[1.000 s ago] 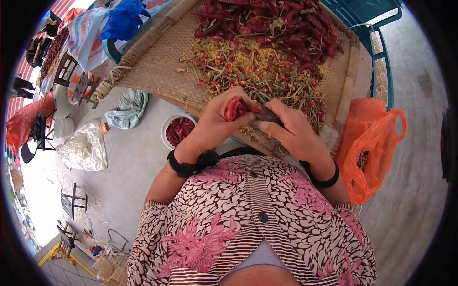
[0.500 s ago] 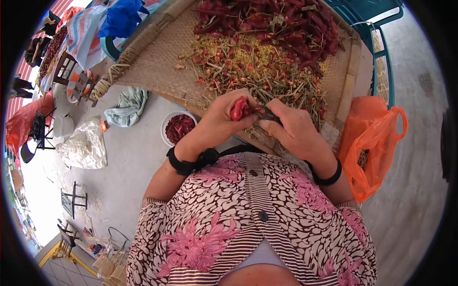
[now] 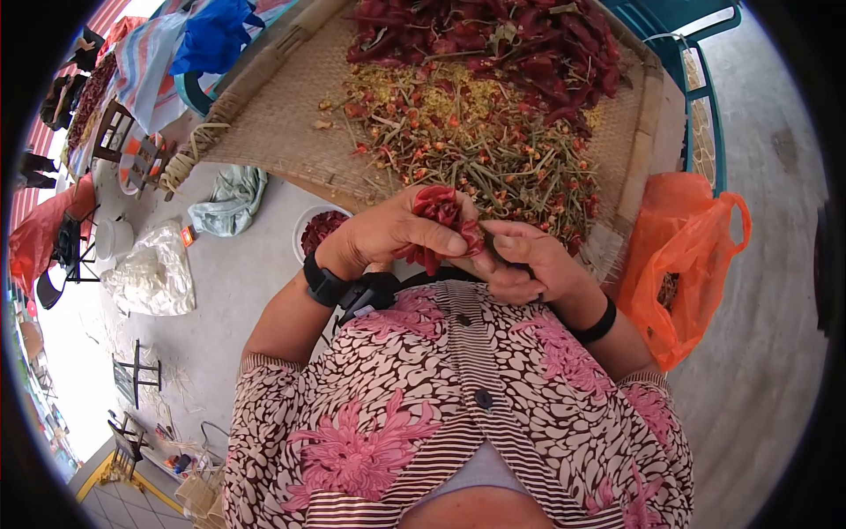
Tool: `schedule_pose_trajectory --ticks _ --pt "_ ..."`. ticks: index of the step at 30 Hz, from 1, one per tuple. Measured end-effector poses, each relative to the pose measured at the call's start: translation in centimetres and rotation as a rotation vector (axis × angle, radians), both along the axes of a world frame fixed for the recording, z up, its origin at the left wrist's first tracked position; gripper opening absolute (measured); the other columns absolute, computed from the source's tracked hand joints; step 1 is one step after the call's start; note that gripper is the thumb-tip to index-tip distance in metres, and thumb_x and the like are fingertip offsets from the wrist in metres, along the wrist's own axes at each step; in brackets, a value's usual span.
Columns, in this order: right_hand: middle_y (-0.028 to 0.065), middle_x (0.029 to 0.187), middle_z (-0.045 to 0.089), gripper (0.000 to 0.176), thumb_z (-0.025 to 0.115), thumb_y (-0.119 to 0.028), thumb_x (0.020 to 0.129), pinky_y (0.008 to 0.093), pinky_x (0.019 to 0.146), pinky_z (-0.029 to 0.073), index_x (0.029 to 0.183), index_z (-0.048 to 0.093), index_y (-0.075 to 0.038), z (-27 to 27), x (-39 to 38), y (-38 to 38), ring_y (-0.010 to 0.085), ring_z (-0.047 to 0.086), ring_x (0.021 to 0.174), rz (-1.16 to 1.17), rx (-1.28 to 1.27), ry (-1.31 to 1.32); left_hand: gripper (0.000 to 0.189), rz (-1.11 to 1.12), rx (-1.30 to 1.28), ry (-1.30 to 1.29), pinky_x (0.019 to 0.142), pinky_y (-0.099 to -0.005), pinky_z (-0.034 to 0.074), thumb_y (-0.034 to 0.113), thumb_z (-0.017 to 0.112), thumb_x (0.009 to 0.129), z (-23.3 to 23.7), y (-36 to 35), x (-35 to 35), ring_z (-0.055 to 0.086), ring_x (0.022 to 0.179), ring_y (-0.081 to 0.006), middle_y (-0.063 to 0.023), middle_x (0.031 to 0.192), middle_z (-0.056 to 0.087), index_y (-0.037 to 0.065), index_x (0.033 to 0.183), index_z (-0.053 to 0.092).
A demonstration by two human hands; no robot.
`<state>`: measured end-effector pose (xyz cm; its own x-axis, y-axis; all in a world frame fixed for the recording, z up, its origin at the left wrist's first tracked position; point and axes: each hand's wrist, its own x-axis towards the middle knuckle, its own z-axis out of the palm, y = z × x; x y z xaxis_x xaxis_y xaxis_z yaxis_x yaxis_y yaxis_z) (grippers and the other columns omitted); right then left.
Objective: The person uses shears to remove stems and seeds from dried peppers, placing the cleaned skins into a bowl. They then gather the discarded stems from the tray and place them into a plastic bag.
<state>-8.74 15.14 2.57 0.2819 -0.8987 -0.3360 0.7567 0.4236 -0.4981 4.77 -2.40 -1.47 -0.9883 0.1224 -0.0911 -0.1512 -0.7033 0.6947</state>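
Observation:
My left hand (image 3: 388,231) is closed around several dried red chili peppers (image 3: 438,208), their wrinkled skins bulging out above and below the fingers. Close against it, my right hand (image 3: 530,263) has its fingers curled with the thumb on top; a small dark edge shows at the thumb, but I cannot tell what it grips. Both hands are over the near edge of a woven bamboo tray (image 3: 273,119). On the tray lie a heap of red chilies (image 3: 502,44) and, nearer me, cut stems and yellow seeds (image 3: 493,150).
Below my left forearm stands a white bowl (image 3: 300,231) of red chilies. An orange plastic bag (image 3: 679,273) hangs at the right near a teal chair (image 3: 705,88). Green cloth (image 3: 227,203) and a clear plastic bag (image 3: 159,273) lie on the floor to the left.
Both hands have come down toward my body, and my left hand has turned so more of the chilies shows. The dark tool seen in my right hand is now mostly hidden.

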Motion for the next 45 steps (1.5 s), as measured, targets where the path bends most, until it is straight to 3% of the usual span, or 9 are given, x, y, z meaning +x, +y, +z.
schedule_pose_trajectory --ticks 3,7,11,18,26,29,35,42,45 --pt "-0.0042 0.054 0.035 0.027 0.047 -0.030 0.101 0.0192 0.034 0.021 0.095 0.049 -0.003 -0.1 0.2 0.4 0.0036 0.029 0.036 -0.031 -0.001 -0.174 0.028 -0.044 0.018 -0.024 0.073 -0.0303 0.050 0.012 0.076 0.077 -0.4 -0.3 -0.4 0.061 0.075 -0.0195 -0.0070 0.088 0.060 0.001 0.094 0.057" --pt "-0.0045 0.055 0.035 0.027 0.046 -0.033 0.101 0.0195 0.035 0.022 0.096 0.049 -0.006 0.5 0.4 0.3 0.0039 0.030 0.036 -0.168 0.080 0.349 0.031 -0.013 0.053 -0.083 0.060 -0.0337 0.051 0.015 0.075 0.080 -0.6 0.1 -1.3 0.057 0.069 -0.0186 -0.0158 0.090 0.066 0.003 0.098 0.054" --pt "-0.0050 0.056 0.034 0.029 0.043 -0.034 0.101 0.0200 0.035 0.022 0.097 0.050 -0.006 0.4 0.6 1.1 0.0032 0.031 0.037 -0.243 -0.009 -0.025 0.027 -0.063 0.155 -0.092 0.048 -0.0343 0.048 0.015 0.074 0.080 0.8 0.2 -2.3 0.054 0.066 -0.0172 -0.0174 0.087 0.067 0.005 0.091 0.052" --pt "-0.0043 0.058 0.036 0.034 0.038 -0.038 0.102 0.0201 0.033 0.026 0.097 0.050 -0.006 0.5 -2.0 2.8 0.0020 0.031 0.037 -0.422 -0.110 -0.635 0.023 -0.107 0.122 0.142 0.060 -0.0320 0.043 0.015 0.074 0.078 -0.1 0.6 -2.3 0.053 0.069 -0.0195 -0.0118 0.080 0.060 0.005 0.083 0.054" --pt "-0.0024 0.068 0.039 0.033 0.039 -0.038 0.102 0.0188 0.038 0.032 0.106 0.048 -0.006 1.6 -5.6 5.4 0.0039 0.038 0.045 -0.676 0.069 -0.357 0.025 0.297 0.062 0.167 0.063 -0.0326 0.043 0.024 0.072 0.079 0.7 -2.7 3.9 0.053 0.070 -0.0215 -0.0075 0.074 0.055 0.007 0.081 0.054" --pt "-0.0039 0.068 0.038 0.026 0.044 -0.029 0.102 0.0182 0.036 0.030 0.112 0.049 -0.006 1.4 -5.2 6.0 0.0032 0.035 0.043 -0.742 0.147 0.071 0.025 0.312 -0.133 0.127 0.059 -0.0330 0.041 0.024 0.071 0.078 -1.3 -6.1 9.4 0.052 0.067 -0.0223 -0.0091 0.071 0.056 0.006 0.081 0.053" --pt "-0.0050 0.068 0.038 0.022 0.048 -0.019 0.100 0.0189 0.034 0.027 0.117 0.050 -0.006 0.1 -4.4 5.5 0.0019 0.031 0.041 -0.822 0.240 0.427 0.025 0.399 -0.294 -0.644 0.053 -0.0275 0.049 0.025 0.066 0.086 -12.7 -10.1 18.7 0.060 0.067 -0.0170 -0.0073 0.083 0.063 0.004 0.097 0.058" --pt "-0.0050 0.066 0.037 0.017 0.048 -0.015 0.099 0.0184 0.033 0.026 0.115 0.049 -0.008 0.9 -2.7 4.9 0.0017 0.031 0.040 -0.825 0.245 0.538 0.016 0.754 -0.149 -0.863 0.046 -0.0265 0.047 0.015 0.066 0.083 -30.2 -8.6 22.1 0.057 0.048 -0.0147 -0.0041 0.067 0.064 0.002 0.093 0.065" --pt "-0.0052 0.065 0.037 0.017 0.049 -0.015 0.099 0.0179 0.032 0.026 0.114 0.048 -0.007 1.2 -2.5 5.5 0.0013 0.031 0.040 -0.859 0.232 0.494 0.051 0.690 -0.126 -0.808 0.066 -0.0363 0.055 0.022 0.073 0.080 -35.1 -9.5 23.0 0.067 0.083 -0.0236 -0.0138 0.099 0.066 0.001 0.122 0.054"
